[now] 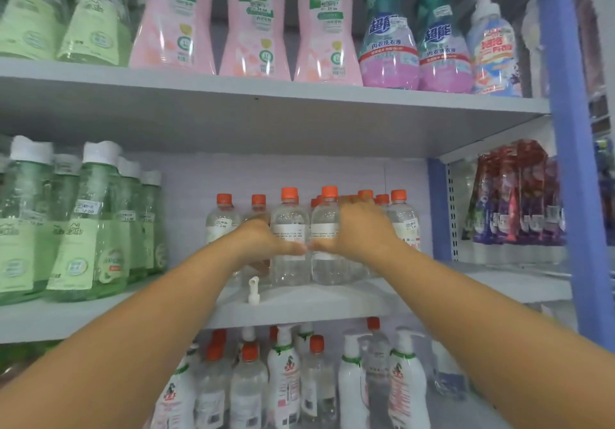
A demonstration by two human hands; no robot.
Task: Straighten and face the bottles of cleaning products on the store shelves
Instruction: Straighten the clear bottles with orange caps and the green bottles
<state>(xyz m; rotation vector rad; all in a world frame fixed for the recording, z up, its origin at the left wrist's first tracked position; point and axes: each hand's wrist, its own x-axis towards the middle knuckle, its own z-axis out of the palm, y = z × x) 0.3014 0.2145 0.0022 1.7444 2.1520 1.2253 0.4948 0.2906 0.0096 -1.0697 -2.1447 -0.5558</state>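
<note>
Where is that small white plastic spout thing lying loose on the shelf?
The small white plastic spout stands on the front of the grey middle shelf, just below the left hand and left-front of the clear orange-capped bottles.

The middle shelf [299, 305] carries clear bottles [289, 235] with orange caps at its centre, standing upright in touching rows. At 9 o'clock from them stand green bottles [86, 229] with white caps. A small white nozzle [253, 290] stands loose at 6 o'clock, near the front edge. The upper shelf [266, 109] holds pale green bottles [93, 25], pink bottles [253, 29], and blue-and-pink pump bottles [389, 42].
</note>
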